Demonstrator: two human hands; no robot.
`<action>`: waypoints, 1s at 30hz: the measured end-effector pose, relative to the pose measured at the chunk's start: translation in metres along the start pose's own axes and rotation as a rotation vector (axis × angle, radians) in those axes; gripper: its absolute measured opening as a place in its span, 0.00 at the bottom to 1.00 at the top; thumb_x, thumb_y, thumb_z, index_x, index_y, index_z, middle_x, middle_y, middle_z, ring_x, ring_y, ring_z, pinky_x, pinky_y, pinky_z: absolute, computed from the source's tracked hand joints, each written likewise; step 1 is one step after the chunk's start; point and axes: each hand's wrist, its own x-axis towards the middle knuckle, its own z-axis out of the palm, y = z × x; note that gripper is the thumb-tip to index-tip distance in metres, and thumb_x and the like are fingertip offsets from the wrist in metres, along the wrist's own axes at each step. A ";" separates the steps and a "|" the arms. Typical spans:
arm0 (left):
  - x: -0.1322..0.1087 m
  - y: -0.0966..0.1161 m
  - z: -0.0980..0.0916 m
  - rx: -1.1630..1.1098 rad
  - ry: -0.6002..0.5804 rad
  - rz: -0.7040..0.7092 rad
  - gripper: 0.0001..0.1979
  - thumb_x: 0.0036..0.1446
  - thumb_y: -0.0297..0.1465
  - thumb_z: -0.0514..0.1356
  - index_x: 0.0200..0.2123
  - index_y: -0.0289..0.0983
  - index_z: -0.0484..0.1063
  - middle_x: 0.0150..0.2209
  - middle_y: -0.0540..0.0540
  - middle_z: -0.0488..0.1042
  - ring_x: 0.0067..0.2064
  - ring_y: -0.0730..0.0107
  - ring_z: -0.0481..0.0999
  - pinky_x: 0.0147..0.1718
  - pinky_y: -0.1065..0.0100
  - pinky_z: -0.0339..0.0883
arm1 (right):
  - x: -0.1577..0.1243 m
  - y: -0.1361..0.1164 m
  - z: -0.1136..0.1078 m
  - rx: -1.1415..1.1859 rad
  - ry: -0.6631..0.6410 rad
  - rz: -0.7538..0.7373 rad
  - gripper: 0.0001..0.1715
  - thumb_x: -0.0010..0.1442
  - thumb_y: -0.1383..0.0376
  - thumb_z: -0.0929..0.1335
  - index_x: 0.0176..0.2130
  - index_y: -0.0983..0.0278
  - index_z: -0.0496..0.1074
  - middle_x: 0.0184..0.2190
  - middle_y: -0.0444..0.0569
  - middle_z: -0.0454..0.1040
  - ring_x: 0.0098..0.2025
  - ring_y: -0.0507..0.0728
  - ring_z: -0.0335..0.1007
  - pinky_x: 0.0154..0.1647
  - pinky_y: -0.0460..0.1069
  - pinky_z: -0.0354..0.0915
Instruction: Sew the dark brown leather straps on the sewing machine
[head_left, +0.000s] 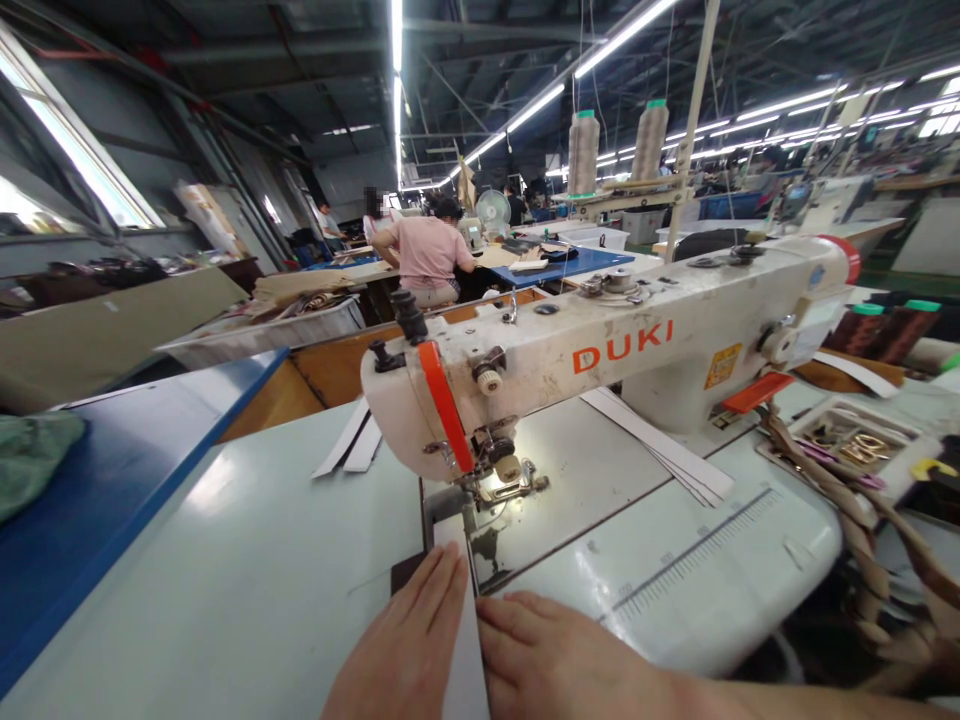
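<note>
A long white strip runs lengthwise toward me from under the needle area of a white sewing machine marked DUKI. My left hand lies on the strip with its fingers stretched forward, close together and flat, pressing it against the table. To the right of it, my right hand rests on the table, its fingers pointing left and their tips at the strip's right edge; its thumb is hidden. A small dark piece shows beside the strip, left of the presser foot.
White strips lie under the machine arm, others behind its head. A ruler scale marks the table. At right are a tray of metal parts and brown straps. A blue table adjoins at left; people work behind.
</note>
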 end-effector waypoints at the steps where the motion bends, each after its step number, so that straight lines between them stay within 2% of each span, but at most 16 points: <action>1: 0.001 0.000 -0.001 0.011 -0.008 0.005 0.27 0.49 0.17 0.45 0.54 0.27 0.64 0.50 0.35 0.76 0.53 0.61 0.75 0.50 0.65 0.70 | 0.001 0.000 -0.004 0.014 -0.021 0.012 0.12 0.63 0.62 0.67 0.36 0.69 0.75 0.42 0.55 0.77 0.43 0.59 0.70 0.43 0.50 0.69; 7: 0.006 0.000 -0.001 0.016 -0.022 0.006 0.26 0.50 0.14 0.42 0.46 0.30 0.72 0.48 0.39 0.78 0.49 0.67 0.78 0.46 0.69 0.73 | 0.004 -0.002 -0.022 0.036 -0.083 0.106 0.10 0.60 0.64 0.69 0.39 0.70 0.74 0.41 0.53 0.76 0.43 0.60 0.69 0.49 0.52 0.66; 10: 0.008 0.000 -0.005 -0.016 -0.066 -0.010 0.26 0.51 0.14 0.42 0.44 0.29 0.74 0.47 0.38 0.78 0.46 0.66 0.79 0.43 0.68 0.74 | 0.004 0.000 -0.021 0.037 -0.090 0.205 0.06 0.60 0.65 0.69 0.36 0.68 0.72 0.36 0.50 0.75 0.39 0.59 0.68 0.44 0.53 0.66; 12: 0.010 0.000 -0.009 -0.049 -0.119 -0.056 0.25 0.52 0.14 0.42 0.45 0.30 0.74 0.47 0.40 0.79 0.46 0.66 0.79 0.44 0.67 0.74 | 0.005 0.003 -0.021 0.012 -0.079 0.219 0.04 0.61 0.67 0.68 0.34 0.67 0.71 0.34 0.49 0.74 0.36 0.58 0.67 0.42 0.52 0.65; 15: 0.011 0.001 -0.015 -0.127 -0.209 -0.154 0.24 0.54 0.16 0.46 0.48 0.34 0.74 0.49 0.43 0.78 0.47 0.64 0.77 0.45 0.65 0.73 | 0.009 0.010 -0.024 -0.009 -0.060 0.146 0.03 0.63 0.68 0.67 0.36 0.67 0.70 0.36 0.48 0.73 0.38 0.57 0.66 0.44 0.51 0.64; 19: 0.013 0.005 -0.019 -0.215 -0.253 -0.220 0.25 0.54 0.17 0.48 0.51 0.33 0.72 0.52 0.42 0.76 0.51 0.61 0.75 0.49 0.61 0.70 | 0.015 0.021 -0.028 0.014 -0.082 -0.084 0.08 0.65 0.67 0.67 0.32 0.65 0.69 0.33 0.45 0.73 0.39 0.56 0.66 0.45 0.50 0.63; 23: 0.014 0.009 -0.018 -0.184 -0.205 -0.127 0.25 0.52 0.17 0.46 0.50 0.30 0.73 0.51 0.39 0.76 0.52 0.62 0.74 0.52 0.60 0.66 | 0.018 0.027 -0.027 0.012 -0.075 -0.162 0.10 0.64 0.68 0.67 0.29 0.65 0.69 0.29 0.43 0.72 0.35 0.55 0.67 0.38 0.50 0.63; 30: 0.022 0.013 -0.009 -0.127 -0.122 -0.101 0.23 0.54 0.17 0.45 0.48 0.28 0.74 0.49 0.38 0.77 0.50 0.61 0.76 0.50 0.60 0.69 | 0.015 0.039 -0.026 -0.004 -0.031 -0.206 0.13 0.64 0.70 0.63 0.27 0.65 0.68 0.27 0.44 0.70 0.31 0.54 0.66 0.33 0.49 0.61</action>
